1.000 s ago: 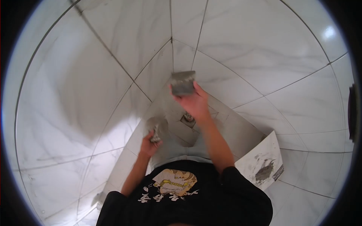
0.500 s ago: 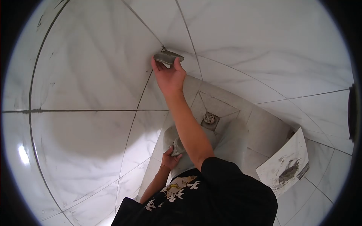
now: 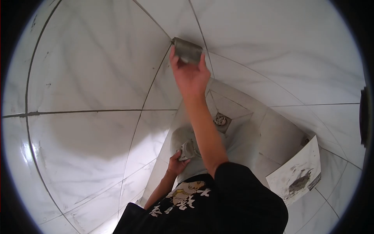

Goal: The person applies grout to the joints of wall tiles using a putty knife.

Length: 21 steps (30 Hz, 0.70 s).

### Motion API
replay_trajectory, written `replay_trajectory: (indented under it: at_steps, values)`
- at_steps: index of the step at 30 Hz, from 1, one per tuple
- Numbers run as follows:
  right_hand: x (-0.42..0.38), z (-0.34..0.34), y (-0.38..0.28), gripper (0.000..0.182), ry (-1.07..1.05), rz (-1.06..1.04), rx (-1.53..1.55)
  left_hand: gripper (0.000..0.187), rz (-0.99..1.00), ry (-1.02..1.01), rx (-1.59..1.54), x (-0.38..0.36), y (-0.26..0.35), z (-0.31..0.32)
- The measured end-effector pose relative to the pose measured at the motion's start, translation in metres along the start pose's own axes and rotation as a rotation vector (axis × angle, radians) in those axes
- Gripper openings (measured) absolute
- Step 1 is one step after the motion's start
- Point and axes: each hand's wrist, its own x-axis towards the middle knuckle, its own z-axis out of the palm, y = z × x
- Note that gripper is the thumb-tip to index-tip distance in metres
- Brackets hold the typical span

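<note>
My right hand [image 3: 191, 78] reaches up into the wall corner and grips a grey, slightly bent rectangular scraper [image 3: 188, 49] by its sides. One end of the scraper lies at the corner joint [image 3: 172, 40] between the marbled wall tiles. Low in front of my body, my left hand [image 3: 177, 164] is closed around a grey, smeared piece [image 3: 187, 151] whose kind I cannot make out. My right forearm passes close beside that piece.
A floor drain [image 3: 221, 120] sits in the grey floor beyond my knees. At the right, a white board [image 3: 298, 169] carries a dark patch of paste. White tiled walls [image 3: 89, 70] with dark joints rise on the left and ahead.
My right hand has moved up and slightly right with the scraper, which now shows more of its broad face. The left hand has shifted slightly, still holding its grey piece.
</note>
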Motion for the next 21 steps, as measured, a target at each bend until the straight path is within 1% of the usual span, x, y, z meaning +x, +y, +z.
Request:
replay_trajectory:
  at_steps: [2,3,5,6,8,9,10,11,12,14,15,16,18,20,21]
  values:
    - [-0.025,-0.003,0.003,0.045,0.136,0.057,-0.229,0.033,0.007,-0.041,0.012,0.012,0.005,-0.003]
    - [-0.026,-0.010,0.001,0.045,0.131,0.055,-0.238,0.033,-0.012,-0.075,0.000,0.014,0.007,-0.003]
    - [-0.028,-0.020,0.003,0.045,0.263,-0.037,-0.398,0.034,-0.034,-0.109,-0.013,0.015,0.007,-0.004]
    - [-0.023,-0.020,0.002,0.045,0.260,-0.041,-0.398,0.034,-0.033,-0.072,-0.018,0.016,0.006,-0.004]
    - [0.000,-0.015,-0.003,0.045,0.285,-0.173,-0.475,0.035,-0.034,-0.027,-0.011,0.015,0.007,-0.006]
    - [0.017,-0.007,-0.003,0.045,0.285,-0.179,-0.471,0.035,-0.016,-0.046,-0.006,0.015,0.006,-0.008]
    - [0.036,0.004,-0.002,0.044,0.322,-0.171,-0.374,0.035,0.002,-0.064,0.000,0.016,0.006,-0.009]
    - [0.046,0.014,0.001,0.042,0.360,-0.160,-0.280,0.035,0.000,-0.063,0.003,0.017,0.005,-0.005]
    - [0.044,0.019,0.015,0.042,0.363,-0.166,-0.275,0.035,-0.001,-0.042,0.008,0.015,0.004,-0.001]
    - [0.031,0.021,0.046,0.042,0.121,-0.034,-0.495,0.035,-0.008,-0.012,0.023,0.014,0.005,-0.001]
    - [0.018,0.018,0.047,0.042,0.126,-0.041,-0.490,0.035,-0.021,-0.059,0.006,0.016,0.005,-0.008]
    - [0.003,0.017,0.050,0.042,0.083,-0.013,-0.457,0.035,-0.031,-0.111,-0.009,0.018,0.006,-0.014]
    - [-0.016,0.013,0.052,0.043,0.020,0.025,-0.421,0.034,-0.026,-0.082,0.000,0.012,0.007,-0.002]
    - [-0.029,-0.009,0.031,0.045,0.302,0.024,-0.290,0.034,-0.012,-0.054,-0.005,0.014,0.009,0.006]
    - [-0.026,-0.025,0.020,0.045,0.304,0.032,-0.290,0.034,-0.020,-0.074,-0.002,0.014,0.008,0.004]
